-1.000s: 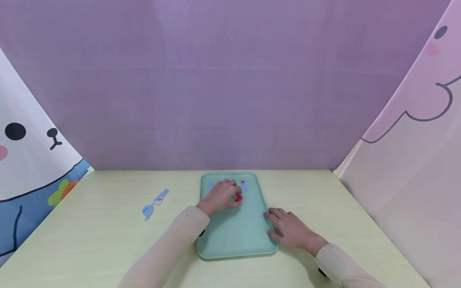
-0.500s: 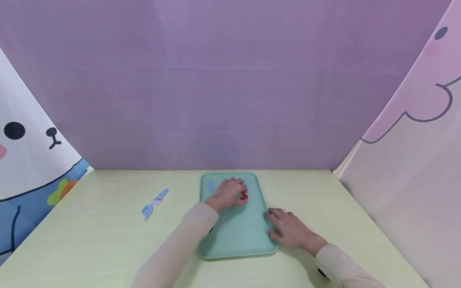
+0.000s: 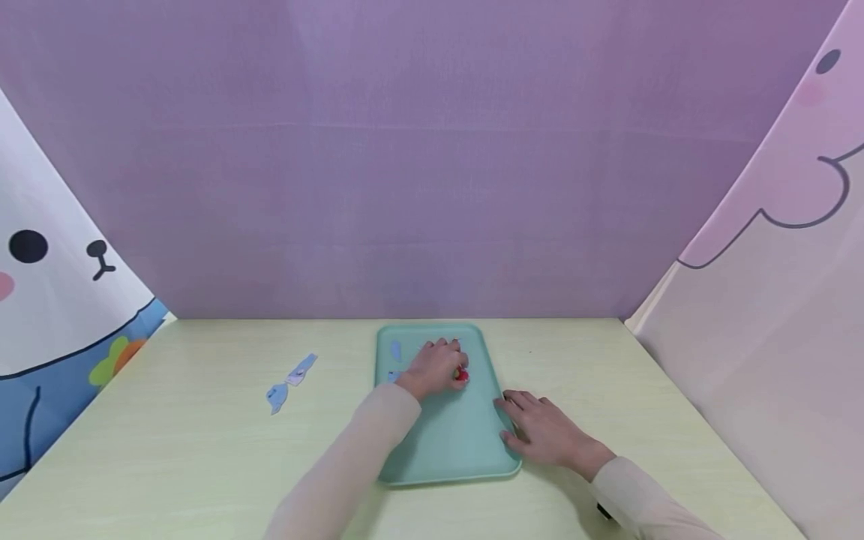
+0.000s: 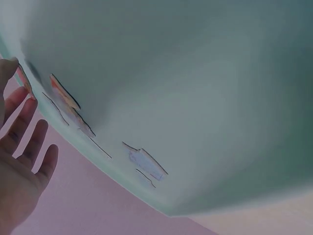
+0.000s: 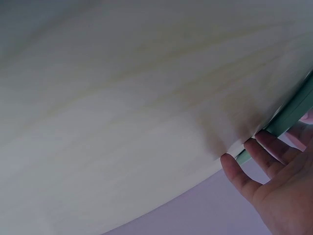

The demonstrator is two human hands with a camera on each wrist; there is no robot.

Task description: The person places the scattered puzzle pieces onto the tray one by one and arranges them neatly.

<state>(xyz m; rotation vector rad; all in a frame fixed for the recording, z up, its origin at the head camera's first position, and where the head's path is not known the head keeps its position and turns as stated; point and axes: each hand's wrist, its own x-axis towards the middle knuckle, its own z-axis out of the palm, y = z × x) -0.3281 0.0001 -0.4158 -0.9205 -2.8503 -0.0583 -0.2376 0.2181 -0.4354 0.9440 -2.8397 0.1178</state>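
Note:
My left hand point(image 3: 435, 367) is over the far half of a pale green tray point(image 3: 452, 450). Between its thumb and fingers it pinches a small red puzzle piece point(image 3: 462, 374); the left wrist view shows this piece edge-on, while the other fingers spread loosely. Blue puzzle pieces point(image 3: 395, 350) lie in the tray, partly covered by the hand. In the left wrist view, a red-and-blue piece point(image 4: 64, 91) lies closest to the fingers, and a pale blue one point(image 4: 145, 161) farther off. My right hand point(image 3: 543, 431) rests at the tray's right edge, thumb and forefinger on the rim, other fingertips at the tabletop.
Two light-blue pieces, one upper point(image 3: 301, 370) and one lower point(image 3: 277, 396), lie on the pale wooden table point(image 3: 169, 450) left of the tray. A purple cloth point(image 3: 405, 165) hangs behind the table, with printed cloths at both sides.
My left hand has shifted right and a little nearer with the red puzzle piece, uncovering a blue piece at the tray's left side. The right hand has stayed on the rim.

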